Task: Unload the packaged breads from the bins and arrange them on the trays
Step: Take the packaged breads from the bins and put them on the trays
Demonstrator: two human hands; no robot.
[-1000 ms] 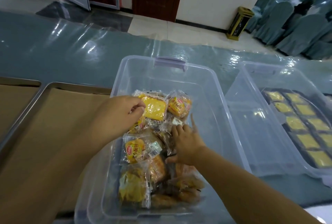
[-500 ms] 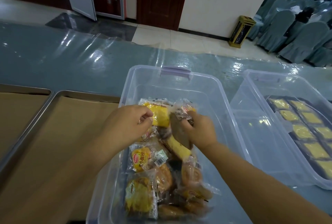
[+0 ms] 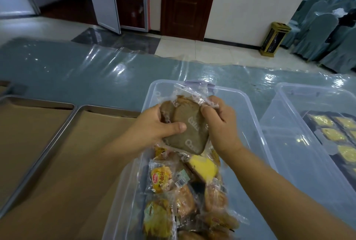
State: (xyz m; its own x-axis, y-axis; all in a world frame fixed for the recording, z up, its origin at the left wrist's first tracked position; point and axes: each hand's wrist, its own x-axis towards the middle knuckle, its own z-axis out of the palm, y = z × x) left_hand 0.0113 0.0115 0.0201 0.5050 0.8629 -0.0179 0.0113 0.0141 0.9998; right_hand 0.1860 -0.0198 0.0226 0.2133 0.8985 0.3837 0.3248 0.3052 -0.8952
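Both hands, left hand point(image 3: 154, 126) and right hand point(image 3: 221, 124), are gripping a wrapped brown bread point(image 3: 187, 126) above the clear bin point(image 3: 248, 101). At nine o'clock, the paper-lined tray point(image 3: 63, 134) is sitting apparently empty; many packaged breads point(image 3: 183, 191) are waiting below.

This looks like a banquet or function hall: rows of chairs in grey-green fabric covers point(image 3: 325, 33) crowd the far right, a gold-trimmed bin point(image 3: 274, 39) stands on the polished tile floor point(image 3: 183, 45) by a dark wooden door point(image 3: 185, 3), and the long tabletop point(image 3: 86, 70) carries a teal cloth under clear plastic.
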